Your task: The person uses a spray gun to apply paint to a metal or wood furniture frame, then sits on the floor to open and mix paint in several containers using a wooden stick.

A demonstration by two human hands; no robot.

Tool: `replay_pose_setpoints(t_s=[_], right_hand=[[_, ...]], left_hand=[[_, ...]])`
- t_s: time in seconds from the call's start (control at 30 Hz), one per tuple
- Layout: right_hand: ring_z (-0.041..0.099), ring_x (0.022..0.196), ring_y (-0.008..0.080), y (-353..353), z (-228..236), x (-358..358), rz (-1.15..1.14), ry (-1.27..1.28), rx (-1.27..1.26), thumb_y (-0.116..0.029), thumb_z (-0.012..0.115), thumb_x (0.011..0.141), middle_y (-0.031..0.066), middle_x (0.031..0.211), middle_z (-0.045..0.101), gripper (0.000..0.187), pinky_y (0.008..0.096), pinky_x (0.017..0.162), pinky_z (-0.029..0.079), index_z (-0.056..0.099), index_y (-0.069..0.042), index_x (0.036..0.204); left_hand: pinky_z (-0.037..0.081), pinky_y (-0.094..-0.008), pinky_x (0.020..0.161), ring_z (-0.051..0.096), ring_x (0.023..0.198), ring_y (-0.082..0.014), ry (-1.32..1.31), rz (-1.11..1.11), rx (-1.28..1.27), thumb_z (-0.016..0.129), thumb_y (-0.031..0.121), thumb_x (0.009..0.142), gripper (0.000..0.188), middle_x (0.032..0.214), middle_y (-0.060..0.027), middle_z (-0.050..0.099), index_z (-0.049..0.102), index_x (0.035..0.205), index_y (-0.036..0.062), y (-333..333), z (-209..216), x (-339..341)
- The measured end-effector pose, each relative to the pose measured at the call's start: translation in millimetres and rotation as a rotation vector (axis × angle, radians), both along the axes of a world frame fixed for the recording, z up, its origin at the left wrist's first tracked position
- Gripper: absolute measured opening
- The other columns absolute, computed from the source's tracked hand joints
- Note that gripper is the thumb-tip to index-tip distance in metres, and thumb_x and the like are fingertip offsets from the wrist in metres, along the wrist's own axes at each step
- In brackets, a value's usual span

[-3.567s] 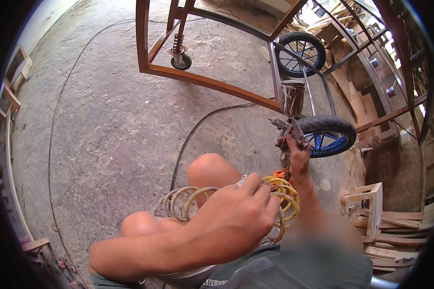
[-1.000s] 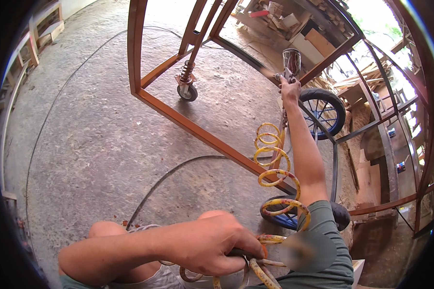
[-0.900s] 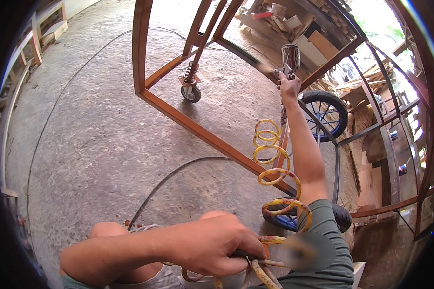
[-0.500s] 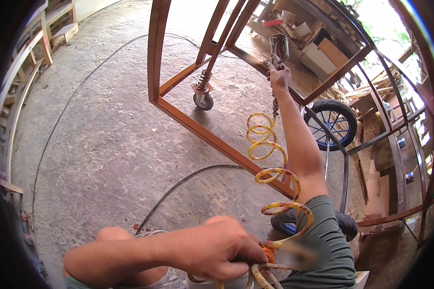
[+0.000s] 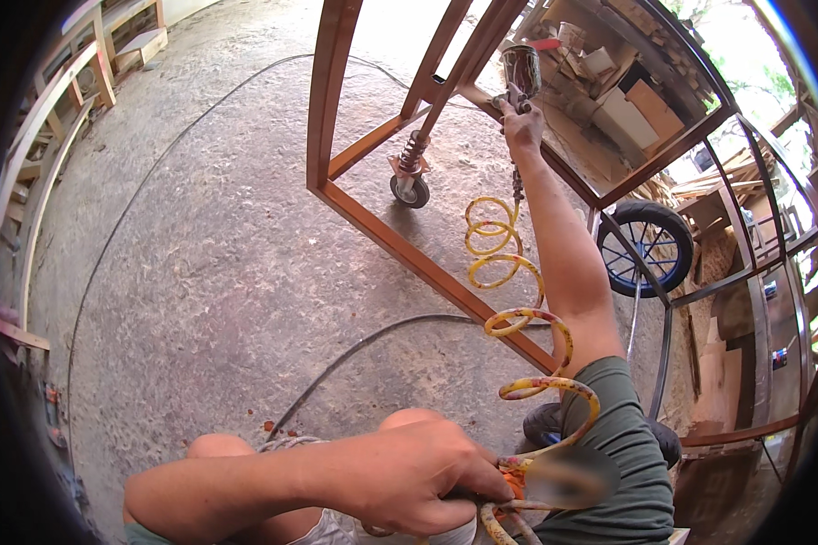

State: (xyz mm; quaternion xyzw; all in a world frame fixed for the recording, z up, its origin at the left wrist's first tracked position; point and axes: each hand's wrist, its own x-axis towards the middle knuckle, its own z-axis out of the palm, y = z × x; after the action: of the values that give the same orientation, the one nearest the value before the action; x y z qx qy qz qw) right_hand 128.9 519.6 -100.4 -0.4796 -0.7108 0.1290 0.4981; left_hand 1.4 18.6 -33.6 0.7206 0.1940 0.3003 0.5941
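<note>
My right hand point(image 5: 523, 129), at the end of an outstretched arm, is closed around a spray gun point(image 5: 522, 71) with a dark, paint-stained cup on top. The gun is beside the inner side of a reddish-brown metal frame point(image 5: 427, 263). From its grip hangs a yellow coiled air hose point(image 5: 493, 238), spotted with paint, looping down toward my waist. There my left hand point(image 5: 427, 472) is closed on a bunch of the hose's loops, next to something orange. Part of that area is blurred.
The frame carries a sprung caster wheel point(image 5: 410, 189). On the right are a blue-spoked wheel point(image 5: 645, 249) and dark metal bars. A black hose point(image 5: 336, 354) crosses the concrete floor point(image 5: 209, 300). Wooden frames point(image 5: 54, 173) line the left; planks and boards lie at the back right.
The frame and wheels have shifted right in the view. My right hand with the spray gun has moved slightly farther away and leftward along the frame. My left hand keeps its hold.
</note>
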Motion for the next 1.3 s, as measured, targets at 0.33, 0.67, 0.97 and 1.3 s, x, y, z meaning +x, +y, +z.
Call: replay_pose_setpoints(t_s=[0.33,0.67,0.97,1.3], right_hand=[[0.072,0.090,0.0350,-9.4,-9.7,61.5,-0.172,-0.117,-0.115,-0.031,0.078,0.086,0.0208,0.092,0.075,0.034,0.0438,0.083,0.052,0.075,0.000,0.100],[0.062,0.054,0.0173,-48.0,-6.1,151.6,-0.299,-0.041,-0.150,-0.028,0.079,0.087,0.0080,0.066,0.067,0.029,0.0384,0.055,0.048,0.070,0.000,0.085],[0.071,0.061,0.0214,-61.1,6.9,260.1,-0.356,0.053,-0.109,-0.026,0.077,0.089,0.0105,0.070,0.070,0.029,0.0372,0.052,0.055,0.073,0.003,0.094],[0.067,0.059,0.0127,-242.3,116.4,226.0,-0.076,0.421,-0.343,-0.022,0.073,0.095,0.0089,0.088,0.074,0.025,0.0244,0.038,0.045,0.069,-0.002,0.110]], left_hand=[[0.050,-0.0439,0.068,0.068,0.083,-0.0348,0.027,-0.036,0.000,0.056,0.015,0.077,0.036,0.090,-0.0133,0.071,0.075,0.108,0.0113,0.9,-1.9,1.8],[0.050,-0.0434,0.067,0.068,0.082,-0.0342,0.047,-0.059,0.047,0.057,0.015,0.078,0.033,0.088,-0.0127,0.070,0.075,0.105,0.0104,-4.9,5.3,16.3],[0.052,-0.0431,0.078,0.068,0.082,-0.0339,-0.031,-0.182,-0.002,0.060,0.012,0.080,0.036,0.089,-0.0188,0.069,0.071,0.111,-0.0017,-2.2,-8.9,30.5],[0.055,-0.0389,0.073,0.071,0.073,-0.0264,0.693,0.191,0.216,0.067,0.022,0.092,0.024,0.084,-0.0159,0.075,0.078,0.095,0.0017,45.5,72.6,-16.8]])
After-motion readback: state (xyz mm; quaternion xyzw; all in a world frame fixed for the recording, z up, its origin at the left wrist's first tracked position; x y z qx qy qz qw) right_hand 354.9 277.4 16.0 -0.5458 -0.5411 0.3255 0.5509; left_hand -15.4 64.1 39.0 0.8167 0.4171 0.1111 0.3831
